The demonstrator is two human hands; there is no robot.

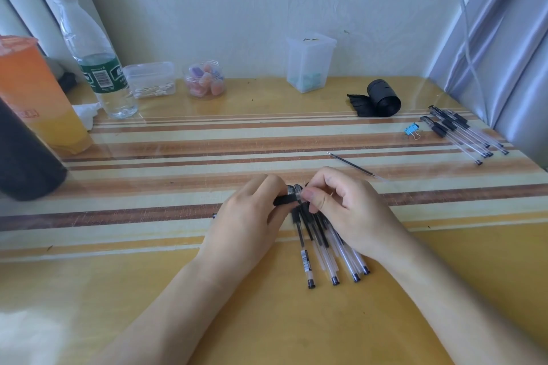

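Now the left hand (246,216) grips a pen (285,199), the right hand (347,210) pinches its end; next it likely needs a twist.

pen (281,200) btwn both hands: barrel mostly covered by left hand (249,222), tip end unclear. pen pile (329,258) tops hidden under right hand (353,210). orange cup (44,92), dark cylinder (26,157) cropped at left edge.

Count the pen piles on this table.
2. The near pile lies at the front, under the left hand and right hand, which hold one pen; the far pile lies at the right edge beside the blue binder clip. More pens may be hidden.
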